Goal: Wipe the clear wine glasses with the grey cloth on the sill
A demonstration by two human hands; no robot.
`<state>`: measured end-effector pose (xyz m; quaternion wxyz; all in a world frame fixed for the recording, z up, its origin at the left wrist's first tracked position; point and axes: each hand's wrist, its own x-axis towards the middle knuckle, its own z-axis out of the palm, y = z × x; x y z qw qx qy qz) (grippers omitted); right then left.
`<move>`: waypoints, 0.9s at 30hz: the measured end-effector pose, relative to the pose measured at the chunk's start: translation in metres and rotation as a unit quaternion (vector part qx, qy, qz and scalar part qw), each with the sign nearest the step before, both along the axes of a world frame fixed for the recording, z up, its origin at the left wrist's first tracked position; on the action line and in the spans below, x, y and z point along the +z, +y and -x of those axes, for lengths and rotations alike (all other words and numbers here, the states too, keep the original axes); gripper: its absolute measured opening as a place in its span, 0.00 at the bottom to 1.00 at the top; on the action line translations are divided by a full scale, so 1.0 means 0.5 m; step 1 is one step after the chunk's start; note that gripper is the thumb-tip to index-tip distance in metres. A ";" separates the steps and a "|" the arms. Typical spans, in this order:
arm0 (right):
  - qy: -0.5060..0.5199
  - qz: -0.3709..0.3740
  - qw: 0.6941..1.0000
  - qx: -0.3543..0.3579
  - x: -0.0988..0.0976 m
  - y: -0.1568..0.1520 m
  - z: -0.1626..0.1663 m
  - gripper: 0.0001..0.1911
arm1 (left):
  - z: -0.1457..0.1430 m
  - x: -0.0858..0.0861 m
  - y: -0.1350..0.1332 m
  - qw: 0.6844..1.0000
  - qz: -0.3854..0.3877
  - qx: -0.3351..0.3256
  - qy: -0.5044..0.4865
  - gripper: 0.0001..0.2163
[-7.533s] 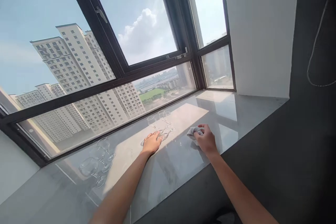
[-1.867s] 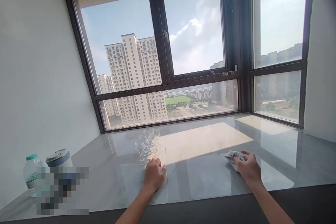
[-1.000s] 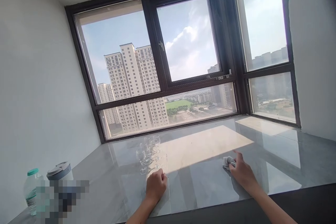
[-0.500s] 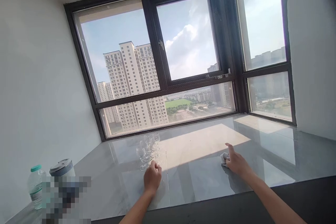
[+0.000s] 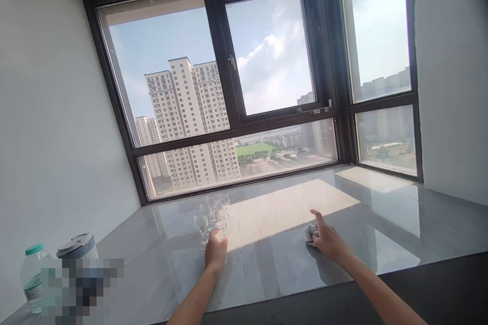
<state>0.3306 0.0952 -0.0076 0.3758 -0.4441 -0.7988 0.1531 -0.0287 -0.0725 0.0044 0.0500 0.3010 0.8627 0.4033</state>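
Note:
A cluster of several clear wine glasses point(image 5: 212, 213) stands on the glossy grey stone sill point(image 5: 290, 269), near the window. My left hand point(image 5: 215, 251) reaches into the front of the cluster. Its fingers are curled around the stem of the nearest glass. Further right, my right hand point(image 5: 328, 241) presses a small crumpled white cloth point(image 5: 310, 233) onto the sill. The index finger is stretched forward and the other fingers are bunched on the cloth. Sunlight falls on the sill between the two hands.
A plastic water bottle with a green cap point(image 5: 32, 277) and a lidded grey container point(image 5: 77, 247) stand at the sill's left end by the white wall. Black-framed windows point(image 5: 224, 91) line the back. A white wall point(image 5: 453, 76) closes the right side.
The view went from the sill's right end to its full width. Over the last second my left hand reached forward into the glasses, and my right hand slid the cloth left.

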 end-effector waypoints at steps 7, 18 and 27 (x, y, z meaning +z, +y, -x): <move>0.010 -0.008 0.998 0.053 -0.011 -0.034 0.062 0.34 | -0.005 0.008 0.016 0.999 0.032 -0.001 0.005 0.23; -0.007 0.002 0.997 0.075 -0.023 -0.072 0.084 0.31 | -0.011 0.008 0.023 0.997 0.053 -0.056 0.013 0.11; 0.027 -0.013 0.997 0.066 -0.037 -0.085 0.088 0.27 | -0.032 -0.018 0.043 0.969 0.026 -0.174 0.173 0.18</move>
